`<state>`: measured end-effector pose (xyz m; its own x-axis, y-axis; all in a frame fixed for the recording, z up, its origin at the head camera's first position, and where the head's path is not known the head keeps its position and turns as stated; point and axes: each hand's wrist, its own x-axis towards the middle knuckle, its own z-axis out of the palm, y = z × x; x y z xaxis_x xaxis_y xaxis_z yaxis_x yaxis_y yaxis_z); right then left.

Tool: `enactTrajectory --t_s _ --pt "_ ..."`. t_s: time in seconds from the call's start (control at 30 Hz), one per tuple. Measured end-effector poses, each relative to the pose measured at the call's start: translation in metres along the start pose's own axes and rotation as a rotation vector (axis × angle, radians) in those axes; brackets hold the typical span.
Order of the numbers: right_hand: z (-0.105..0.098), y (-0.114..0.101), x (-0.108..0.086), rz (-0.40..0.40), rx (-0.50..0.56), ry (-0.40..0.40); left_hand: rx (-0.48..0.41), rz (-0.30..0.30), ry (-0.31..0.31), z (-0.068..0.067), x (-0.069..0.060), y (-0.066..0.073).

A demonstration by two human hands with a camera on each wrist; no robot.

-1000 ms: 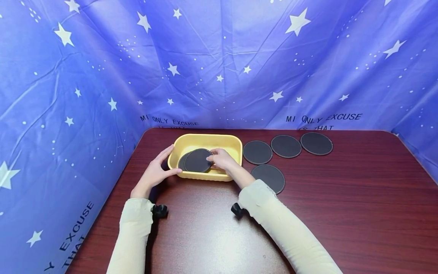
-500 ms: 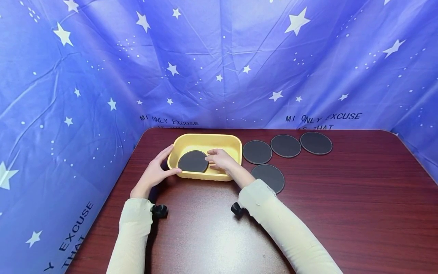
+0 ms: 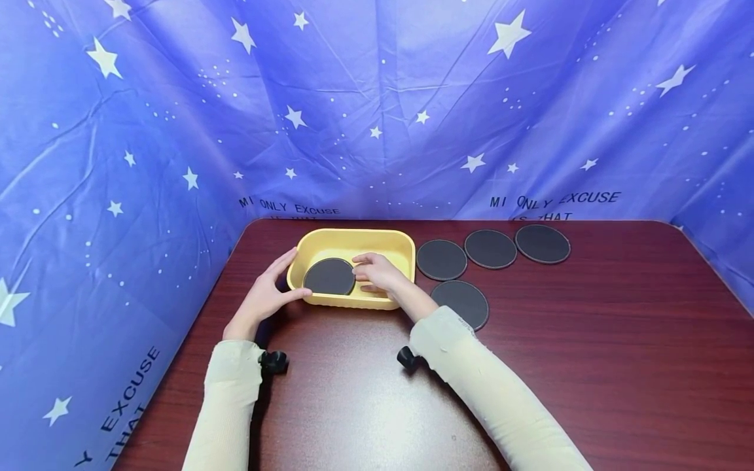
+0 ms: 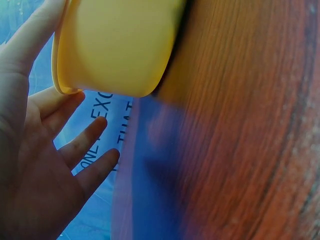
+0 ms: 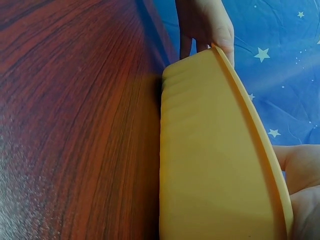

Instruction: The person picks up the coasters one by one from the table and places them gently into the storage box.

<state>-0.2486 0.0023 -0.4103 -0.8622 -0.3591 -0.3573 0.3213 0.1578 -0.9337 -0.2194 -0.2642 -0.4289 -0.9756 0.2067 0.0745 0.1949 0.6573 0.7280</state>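
The yellow plastic basin (image 3: 353,301) stands on the table, with a round black stitched-edge coaster (image 3: 328,276) lying flat inside its left part. My left hand (image 3: 266,294) holds the basin's left end between thumb and index finger; in the left wrist view its other fingers spread free of the wall. My right hand (image 3: 379,273) reaches over the near rim into the basin. Its loosely bent fingers are by the coaster's right edge, and nothing shows between them. In the right wrist view the basin's wall (image 5: 215,150) hides most of that hand.
To the basin's right lie several more black coasters: one close beside it (image 3: 442,260), two along the back (image 3: 491,248) (image 3: 543,244), and one nearer (image 3: 462,304), partly behind the right sleeve. A star-printed blue curtain (image 3: 383,98) borders the dark red wooden table (image 3: 589,353).
My right hand has let go of the upper coaster, which dropped flat over the one beneath. The fingers have loosened and shifted slightly left. My left hand has stayed on the basin.
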Motion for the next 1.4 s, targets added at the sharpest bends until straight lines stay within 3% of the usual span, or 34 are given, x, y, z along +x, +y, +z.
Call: enactTrajectory --t_s 0.33,0.7,1.13,1.4 --pt "-0.004 -0.001 -0.004 -0.08 0.016 0.03 0.006 0.014 0.006 0.001 0.002 0.002" --pt "-0.013 -0.008 -0.017 -0.203 -0.027 -0.005 0.02 0.02 0.007 -0.001 0.001 0.0" --pt "-0.033 -0.012 -0.05 -0.295 -0.068 -0.019 0.016 0.004 0.005 -0.001 0.0 0.001" --pt "-0.05 -0.008 -0.074 -0.381 -0.155 0.004 0.005 0.003 0.002 -0.001 -0.001 0.002"
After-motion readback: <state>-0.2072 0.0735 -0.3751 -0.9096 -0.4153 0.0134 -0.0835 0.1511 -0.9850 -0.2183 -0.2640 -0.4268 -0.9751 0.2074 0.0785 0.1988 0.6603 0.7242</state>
